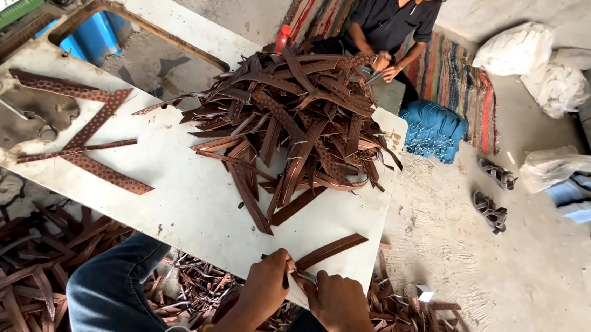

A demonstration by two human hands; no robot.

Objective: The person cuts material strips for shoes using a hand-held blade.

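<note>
The left hand [267,281] pinched the near end of a brown leather strip [331,250] at the tabletop [187,200] edge; its long axis ran up and rightward, away. The right hand [341,304], just beside, gripped a small tool at that end.

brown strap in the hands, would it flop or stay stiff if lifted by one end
The brown strap lies straight and flat on the white table, so probably fairly stiff. Straps in the pile curve and bend, so it likely flexes somewhat. It is thin and narrow, so probably light.
</note>
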